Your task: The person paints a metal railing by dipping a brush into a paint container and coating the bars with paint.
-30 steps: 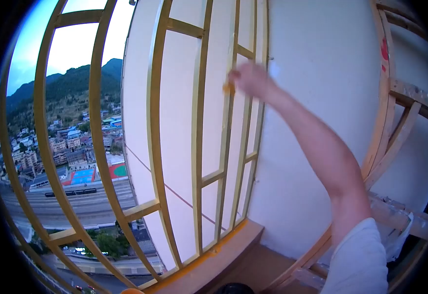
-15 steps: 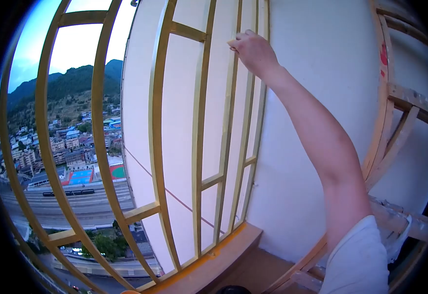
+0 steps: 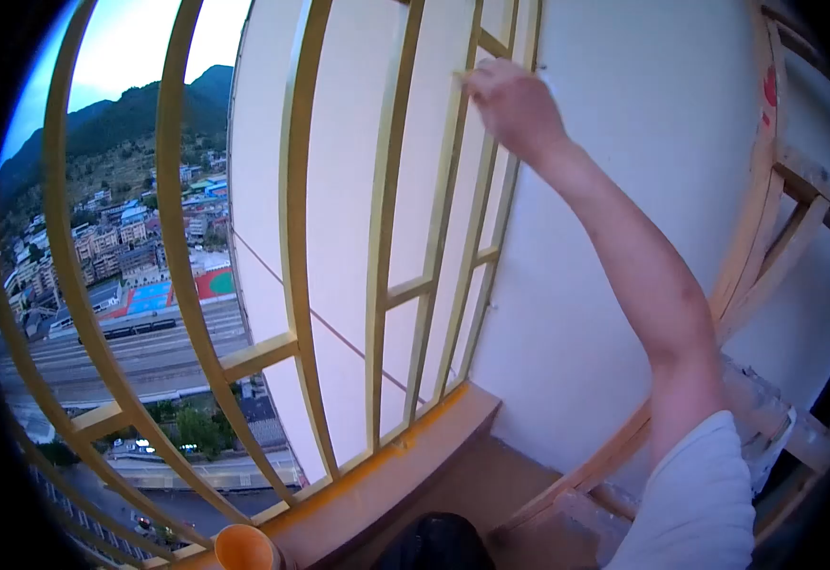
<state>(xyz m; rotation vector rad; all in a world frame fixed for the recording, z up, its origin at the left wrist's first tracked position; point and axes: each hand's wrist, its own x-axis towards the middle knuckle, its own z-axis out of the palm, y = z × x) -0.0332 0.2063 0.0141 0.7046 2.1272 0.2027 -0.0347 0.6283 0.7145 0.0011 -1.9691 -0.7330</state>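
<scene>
My right hand (image 3: 518, 106) is raised at the upper middle, its fingers closed on a small yellowish piece (image 3: 462, 78) at a yellow-painted upright bar (image 3: 448, 161) of the railing. Most of the piece is hidden by the fingers, and what it is cannot be made out. More yellow bars (image 3: 296, 171) with short crosspieces (image 3: 261, 356) stand to the left. An orange, round-rimmed container (image 3: 244, 548) shows at the bottom edge. My left hand does not appear.
A wooden frame (image 3: 757, 237) leans at the right by the white wall (image 3: 605, 114). Below the railing runs a ledge (image 3: 405, 475) with orange stains. A dark rounded object (image 3: 434, 543) is at the bottom. Beyond the bars lie buildings, tracks and hills far below.
The view has tilted down and shifted, bringing more of the orange container into sight. Compared with a second ago, my right hand is higher on the same bar.
</scene>
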